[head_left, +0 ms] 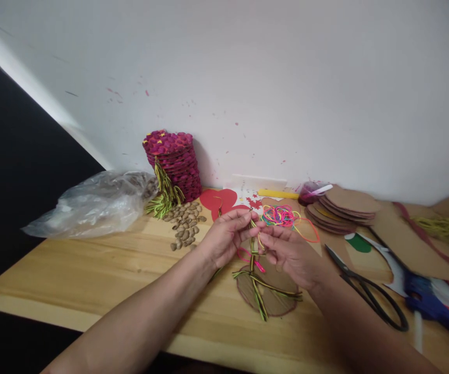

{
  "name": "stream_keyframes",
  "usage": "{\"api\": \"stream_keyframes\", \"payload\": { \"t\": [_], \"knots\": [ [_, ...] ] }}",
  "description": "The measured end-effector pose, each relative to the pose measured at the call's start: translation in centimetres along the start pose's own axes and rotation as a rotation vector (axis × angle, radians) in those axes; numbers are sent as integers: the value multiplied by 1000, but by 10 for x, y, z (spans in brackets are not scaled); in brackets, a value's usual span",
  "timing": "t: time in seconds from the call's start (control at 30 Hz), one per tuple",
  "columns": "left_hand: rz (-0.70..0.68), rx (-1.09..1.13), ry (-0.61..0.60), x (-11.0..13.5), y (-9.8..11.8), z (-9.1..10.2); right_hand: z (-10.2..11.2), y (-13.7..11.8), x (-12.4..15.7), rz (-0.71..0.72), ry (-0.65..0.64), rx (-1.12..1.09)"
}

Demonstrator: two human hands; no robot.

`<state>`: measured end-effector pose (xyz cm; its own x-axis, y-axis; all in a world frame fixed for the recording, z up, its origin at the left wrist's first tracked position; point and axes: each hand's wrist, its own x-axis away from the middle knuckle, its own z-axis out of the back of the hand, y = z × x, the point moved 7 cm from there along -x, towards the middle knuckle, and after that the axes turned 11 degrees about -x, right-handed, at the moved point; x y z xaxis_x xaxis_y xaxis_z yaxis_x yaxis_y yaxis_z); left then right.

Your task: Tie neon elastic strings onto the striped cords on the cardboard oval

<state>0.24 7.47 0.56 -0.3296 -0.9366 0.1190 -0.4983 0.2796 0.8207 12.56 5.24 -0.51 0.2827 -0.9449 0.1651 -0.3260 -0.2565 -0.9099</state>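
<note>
Both my hands meet over the middle of the wooden table (pixel 92 270). My left hand (pixel 226 236) pinches the top of a bundle of yellow, green and black cords (pixel 253 254). My right hand (pixel 287 252) is closed on the same bundle just to the right, with a pink rubber band (pixel 248 257) looped about it. The cords' loose ends fan out over a brown cardboard heart (pixel 275 296) lying below my hands.
A stack of magenta decorated hearts (pixel 175 163) with cord tassels stands by the wall. Pistachio shells (pixel 185 223), a clear plastic bag (pixel 92 205), a red paper heart (pixel 219 200), loose coloured rubber bands (pixel 281 215), stacked cardboard hearts (pixel 343 208), black scissors (pixel 368 291) and a blue glue gun (pixel 431 301) lie around.
</note>
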Motion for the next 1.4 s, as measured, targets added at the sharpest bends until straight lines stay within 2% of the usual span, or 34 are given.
{"api": "stream_keyframes", "payload": {
  "t": [0.23,0.37,0.43,0.53,0.67,0.73,1.2,1.4],
  "knots": [
    [-17,-7,66,-3,-2,7,1,-33,9,348,216,468],
    [-17,3,78,-4,-4,8,-6,-41,20,550,290,820],
    [-17,2,77,-4,-4,8,-9,-42,24,608,297,912],
    [-9,9,84,-4,-3,7,-7,-41,21,575,276,857],
    [-13,20,97,-4,-3,8,-3,-34,13,452,190,591],
    [-22,11,90,-4,-3,8,-2,-31,10,411,170,529],
    [-45,-104,67,-6,-5,9,1,-33,7,303,145,464],
    [-47,-140,61,-5,-4,8,3,-31,7,251,97,393]
  ]
}}
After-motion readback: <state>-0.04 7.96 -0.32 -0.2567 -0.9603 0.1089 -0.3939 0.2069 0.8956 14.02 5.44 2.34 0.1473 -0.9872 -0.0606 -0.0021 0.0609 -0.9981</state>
